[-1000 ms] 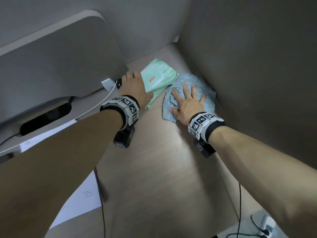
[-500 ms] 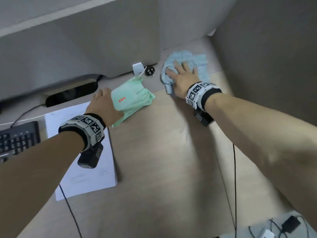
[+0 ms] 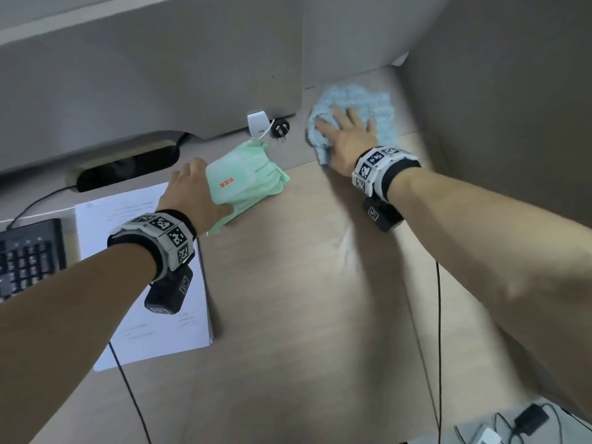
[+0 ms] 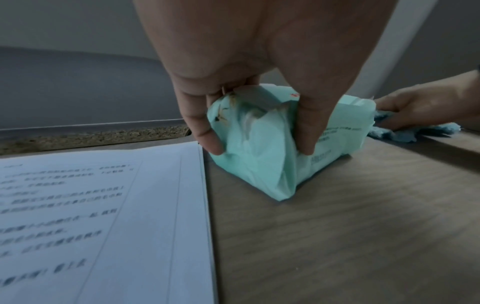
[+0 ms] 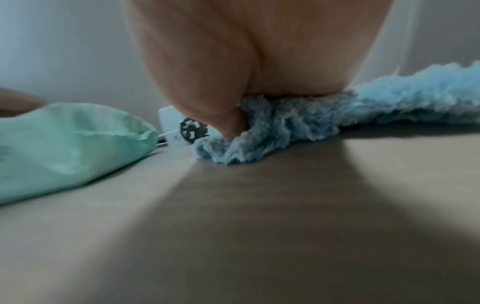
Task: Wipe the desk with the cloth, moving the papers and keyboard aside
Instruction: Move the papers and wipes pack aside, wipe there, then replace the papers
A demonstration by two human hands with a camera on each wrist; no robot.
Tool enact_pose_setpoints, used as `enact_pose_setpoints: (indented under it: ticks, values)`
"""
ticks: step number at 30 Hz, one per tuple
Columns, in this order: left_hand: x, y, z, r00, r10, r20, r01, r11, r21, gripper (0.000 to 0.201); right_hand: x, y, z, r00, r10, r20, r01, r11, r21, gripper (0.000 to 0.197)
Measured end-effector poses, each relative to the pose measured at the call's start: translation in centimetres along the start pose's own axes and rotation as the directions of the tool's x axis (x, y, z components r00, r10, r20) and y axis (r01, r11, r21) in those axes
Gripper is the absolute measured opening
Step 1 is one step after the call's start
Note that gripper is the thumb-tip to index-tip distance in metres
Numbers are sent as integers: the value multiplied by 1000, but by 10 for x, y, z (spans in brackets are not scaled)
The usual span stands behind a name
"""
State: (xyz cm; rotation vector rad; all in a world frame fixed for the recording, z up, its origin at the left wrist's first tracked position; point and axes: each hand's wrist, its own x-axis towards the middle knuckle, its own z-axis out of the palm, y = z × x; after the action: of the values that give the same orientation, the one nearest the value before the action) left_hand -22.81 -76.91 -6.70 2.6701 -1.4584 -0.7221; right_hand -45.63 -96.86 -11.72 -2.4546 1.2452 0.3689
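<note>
A fluffy light-blue cloth [image 3: 368,107] [image 5: 285,127] lies bunched in the desk's far right corner. My right hand [image 3: 344,139] presses flat on it, fingers spread. My left hand [image 3: 192,197] [image 4: 249,115] grips the near end of a mint-green tissue pack [image 3: 246,177] [image 4: 262,148] on the wooden desk [image 3: 304,299], thumb on one side and fingers on the other. White printed papers [image 3: 141,283] [image 4: 98,222] lie just left of the pack. A black keyboard [image 3: 28,254] sits at the far left edge.
A white charger [image 3: 257,123] and a black plug [image 3: 280,129] lie against the grey back panel between pack and cloth. A dark cable slot [image 3: 128,169] opens behind the papers. Grey partition walls close the back and right. Thin black cables [image 3: 438,347] hang near the front.
My left hand has drawn the green pack left and toward me, away from the corner. My right hand has pushed the cloth farther into the back right corner.
</note>
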Motion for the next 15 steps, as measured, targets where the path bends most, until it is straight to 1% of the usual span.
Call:
enact_pose_setpoints:
  ticks: [1,3,6,9,12,14,15]
  values:
    - [-1,0,0,1000,0,-8,0,1000,-11,72,-9,0,4,999,-43,5,43,999,-7,76]
    - [-5,4,-2,1000,10,-22,-11,1000,-26,67,-31,11,10,999,-48,-2,48,999,-5,72]
    - [-14,15,-4,999,48,-20,-49,998,-40,61,-65,30,21,998,59,-18,-58,998,38,72]
    - [-20,34,-3,995,101,-2,-101,994,-53,62,-93,41,33,987,159,-28,-157,986,61,75]
    - [-20,62,-1,990,140,7,-139,989,-39,60,-113,50,36,982,175,-74,-174,984,26,74]
    - [-12,87,1,985,172,8,-171,982,-75,57,-120,59,34,976,186,-109,-188,982,-2,74]
    - [-6,98,2,980,198,1,-197,976,-95,57,-122,61,34,975,197,-106,-198,980,-5,75]
